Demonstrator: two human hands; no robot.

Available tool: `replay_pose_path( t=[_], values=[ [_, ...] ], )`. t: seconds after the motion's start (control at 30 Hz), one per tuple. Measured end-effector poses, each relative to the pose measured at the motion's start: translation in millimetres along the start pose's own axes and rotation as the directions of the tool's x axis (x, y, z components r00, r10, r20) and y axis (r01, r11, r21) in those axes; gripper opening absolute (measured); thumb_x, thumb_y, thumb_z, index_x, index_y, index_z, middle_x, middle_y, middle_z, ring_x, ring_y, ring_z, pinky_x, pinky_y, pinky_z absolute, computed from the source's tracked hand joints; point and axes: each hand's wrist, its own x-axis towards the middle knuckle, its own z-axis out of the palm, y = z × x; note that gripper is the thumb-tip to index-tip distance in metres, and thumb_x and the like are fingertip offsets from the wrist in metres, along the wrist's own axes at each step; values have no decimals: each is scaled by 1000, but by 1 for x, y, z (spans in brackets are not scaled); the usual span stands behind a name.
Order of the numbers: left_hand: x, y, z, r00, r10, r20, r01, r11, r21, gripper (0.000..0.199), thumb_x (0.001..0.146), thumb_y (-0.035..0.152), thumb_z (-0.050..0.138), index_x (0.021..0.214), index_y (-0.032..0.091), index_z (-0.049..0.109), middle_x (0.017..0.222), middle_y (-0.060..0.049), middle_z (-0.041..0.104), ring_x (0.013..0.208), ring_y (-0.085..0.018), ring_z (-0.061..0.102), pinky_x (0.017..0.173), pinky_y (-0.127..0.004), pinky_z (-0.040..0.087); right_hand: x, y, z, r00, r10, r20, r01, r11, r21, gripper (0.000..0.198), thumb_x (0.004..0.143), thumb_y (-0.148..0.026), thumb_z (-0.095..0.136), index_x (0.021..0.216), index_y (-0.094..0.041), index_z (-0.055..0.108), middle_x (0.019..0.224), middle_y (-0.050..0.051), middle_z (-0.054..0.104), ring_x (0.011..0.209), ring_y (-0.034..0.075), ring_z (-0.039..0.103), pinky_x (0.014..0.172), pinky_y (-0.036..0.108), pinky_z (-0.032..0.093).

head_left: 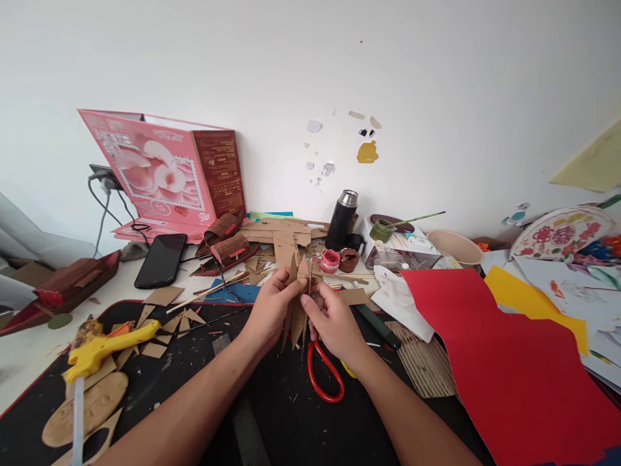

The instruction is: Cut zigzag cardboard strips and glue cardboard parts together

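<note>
Forearms (208, 395) lead to the grip: left hand (272, 303) and right hand (336, 316) clamped on pointed cardboard pieces (296, 325), red loop handle (311, 370) just below. Aligning them seems in hand; next calls for steadiness.

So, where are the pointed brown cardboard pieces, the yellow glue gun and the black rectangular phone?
Pointed brown cardboard pieces (297, 316): head view, their middle.
Yellow glue gun (101, 352): head view, its body.
Black rectangular phone (162, 261): head view, screen.
</note>
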Motion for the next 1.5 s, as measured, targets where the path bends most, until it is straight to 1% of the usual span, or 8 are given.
replay_pose_path(
  t=[0.1,0.27,0.43,0.63,0.87,1.1,1.33,1.5],
  values=[
    [0,0,-1,1000,-17,4,17,999,27,39,66,36,96,96,18,79,91,-6,82,79,-21,73,77,-30,55,1,2,0,1000,5,-1,-5,1000,-22,26,107,-50,58,104,-24,59,56,-9,56,42,14,57,44,24,43],
    [1,-1,-3,998,-45,-34,46,998,48,35,65,38,96,88,18,78,82,-4,79,72,-19,70,71,-29,54,2,5,0,1000,4,-3,-4,998,-55,26,107,-51,58,99,-26,57,56,-8,56,43,16,58,46,26,43],
    [2,-1,-3,998,-37,-41,39,998,49,34,65,37,96,86,18,77,80,-3,77,70,-19,68,70,-30,54,1,4,0,1000,-13,-1,13,996,-92,25,109,-47,53,94,-27,53,55,-7,56,43,17,59,47,28,43],
    [2,-1,-3,999,6,-37,-3,997,83,32,67,37,94,86,19,76,82,-2,77,73,-19,68,71,-29,53,0,3,0,1000,-16,6,16,994,-105,25,109,-49,52,99,-27,56,57,-5,57,45,19,60,48,30,42],
    [2,1,-1,999,13,-51,-9,997,81,29,67,35,92,85,20,76,79,-1,76,69,-18,66,69,-29,51,-1,1,0,999,-36,2,36,990,-134,27,109,-48,54,92,-28,52,58,-5,57,46,19,59,49,30,40],
    [2,3,1,998,12,-61,-8,998,65,28,64,33,92,82,20,76,77,-1,75,69,-18,65,69,-29,50,-1,1,0,999,-46,2,46,987,-156,25,108,-47,56,93,-27,54,60,-4,57,48,18,56,49,30,38],
    [1,4,3,996,51,-74,-46,996,72,22,66,29,89,81,20,76,77,0,74,70,-16,63,70,-26,50,-1,1,1,997,-71,1,70,977,-200,27,109,-45,54,88,-28,48,60,-4,56,50,20,57,51,30,39],
    [2,0,1,996,65,-57,-59,993,106,30,67,38,93,85,20,77,82,-1,77,75,-19,67,75,-29,53,0,4,0,999,-46,-3,45,986,-163,26,108,-47,56,90,-28,50,60,-4,56,49,19,56,49,30,38]
  ],
)
